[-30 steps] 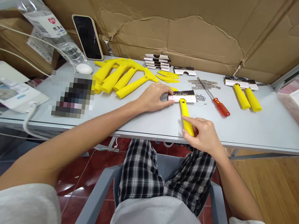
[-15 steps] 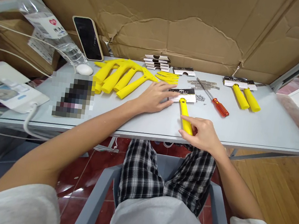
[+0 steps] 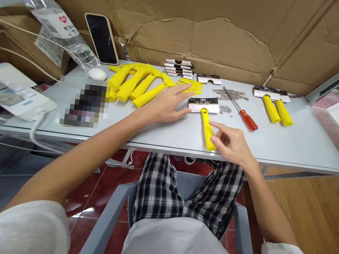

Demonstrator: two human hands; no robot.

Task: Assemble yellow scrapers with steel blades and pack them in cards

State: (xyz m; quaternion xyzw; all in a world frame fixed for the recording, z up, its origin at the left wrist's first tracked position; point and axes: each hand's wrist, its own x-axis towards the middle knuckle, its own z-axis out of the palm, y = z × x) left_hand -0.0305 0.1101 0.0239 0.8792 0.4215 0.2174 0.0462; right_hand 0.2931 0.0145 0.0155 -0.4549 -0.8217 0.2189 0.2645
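Observation:
A yellow plastic scraper [image 3: 206, 131] lies near the table's front edge, with a black-and-white header card [image 3: 203, 105] across its head. To the left of the card, my left hand [image 3: 169, 104] rests open, palm down, fingers spread and apart from the card. Its fingertips reach towards thin yellow strips [image 3: 193, 84]. My right hand [image 3: 230, 145] is beside the scraper's handle, index finger stretched out and thumb apart from it, the other fingers curled. The thumb tip is at the handle's right edge; whether it touches, I cannot tell.
Several yellow scraper bodies [image 3: 131, 87] lie at left. Small screws [image 3: 226, 109], metal blades [image 3: 232, 94] and a red-handled screwdriver [image 3: 247, 119] are right of centre. Carded scrapers [image 3: 272, 108] lie at far right. Folded cards [image 3: 179, 68], a phone [image 3: 101, 38] and a bottle [image 3: 57, 24] line the back.
My left hand has drawn left off the header card. The right hand has slid to the right off the top of the scraper's handle, and its fingers have loosened.

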